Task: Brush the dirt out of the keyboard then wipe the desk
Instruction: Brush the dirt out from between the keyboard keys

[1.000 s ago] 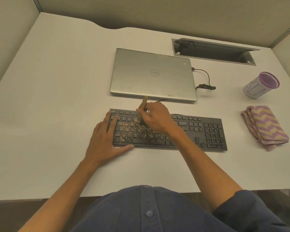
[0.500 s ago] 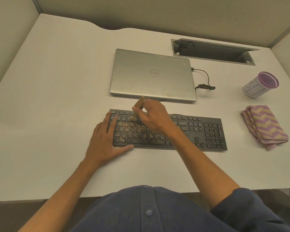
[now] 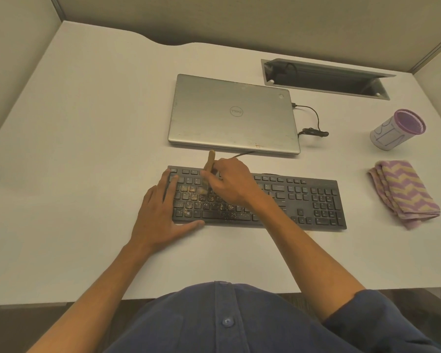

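Observation:
A black keyboard [image 3: 313, 200] lies across the white desk [image 3: 87, 154], with brown crumbs scattered over its left and middle keys. My right hand [image 3: 233, 183] is closed around a small wooden-handled brush [image 3: 210, 161]; the handle points away from me and the bristles rest on the upper-left keys. My left hand [image 3: 161, 212] lies flat with spread fingers on the keyboard's left end, thumb along its front edge. A folded purple-and-yellow zigzag cloth [image 3: 402, 193] sits on the desk to the right of the keyboard.
A closed silver laptop [image 3: 232, 113] lies just behind the keyboard, with a black cable [image 3: 313, 123] at its right side. A purple-rimmed cup [image 3: 397, 129] stands at the right. An open cable tray [image 3: 323, 77] is set into the desk's back. Partition walls enclose the desk.
My right hand has shifted the brush to the left across the upper keys and stood its handle more upright. The left hand has stayed put on the keyboard's end.

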Tool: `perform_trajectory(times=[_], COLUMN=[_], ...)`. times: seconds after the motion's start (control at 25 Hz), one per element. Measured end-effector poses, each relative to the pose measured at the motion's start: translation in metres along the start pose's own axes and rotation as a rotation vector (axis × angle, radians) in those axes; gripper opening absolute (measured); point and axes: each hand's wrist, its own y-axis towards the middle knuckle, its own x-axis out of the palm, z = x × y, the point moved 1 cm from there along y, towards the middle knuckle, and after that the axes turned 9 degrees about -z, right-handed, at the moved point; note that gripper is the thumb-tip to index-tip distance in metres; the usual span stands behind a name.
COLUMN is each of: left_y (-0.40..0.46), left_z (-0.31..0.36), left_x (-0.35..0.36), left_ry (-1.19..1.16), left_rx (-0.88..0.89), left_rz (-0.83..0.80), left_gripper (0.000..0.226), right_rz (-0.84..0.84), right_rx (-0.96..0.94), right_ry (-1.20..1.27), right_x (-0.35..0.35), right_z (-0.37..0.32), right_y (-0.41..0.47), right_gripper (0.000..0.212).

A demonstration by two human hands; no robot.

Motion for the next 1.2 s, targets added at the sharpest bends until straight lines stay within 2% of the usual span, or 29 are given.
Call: perform_trajectory(times=[0.12, 0.24, 0.4, 0.56, 0.68, 0.84, 0.96, 1.08, 1.2], left_y=[0.000, 0.000, 0.001, 0.000, 0.000, 0.000, 0.002, 0.002, 0.002], left_z=[0.000, -0.001, -0.002, -0.001, 0.001, 0.001, 0.001, 0.001, 0.000], left_x=[0.000, 0.000, 0.000, -0.002, -0.003, -0.003, -0.004, -0.004, -0.004], left_ry=[0.004, -0.005, -0.008, -0.005, -0.001, -0.002, 0.005, 0.013, 0.014], left_rx=[-0.002, -0.013, -0.033, -0.048, -0.043, -0.045, -0.015, -0.003, -0.012], left_rz=[-0.001, 0.009, 0.007, 0.020, 0.032, 0.046, 0.046, 0.044, 0.035], left_gripper=[0.124, 0.126, 0.128, 0.129, 0.128, 0.127, 0.125, 0.125, 0.126], right_rz=[0.089, -0.002, 0.086, 0.027, 0.110, 0.004, 0.105, 0.024, 0.103], right_rx=[-0.034, 0.003, -0.029, -0.009, -0.036, -0.031, -0.044, -0.024, -0.043], right_ry=[0.033, 0.017, 0.031, -0.001, 0.016, -0.025, -0.005, -0.016, -0.032], right_x=[0.001, 0.001, 0.000, 0.003, 0.005, 0.007, 0.009, 0.012, 0.010], right_z=[-0.002, -0.005, -0.008, -0.010, -0.011, -0.013, -0.014, -0.016, -0.020], right_y=[-0.002, -0.001, -0.001, 0.006, 0.009, 0.010, 0.010, 0.010, 0.012], right_gripper=[0.034, 0.037, 0.034, 0.040, 0.040, 0.039, 0.039, 0.039, 0.038])
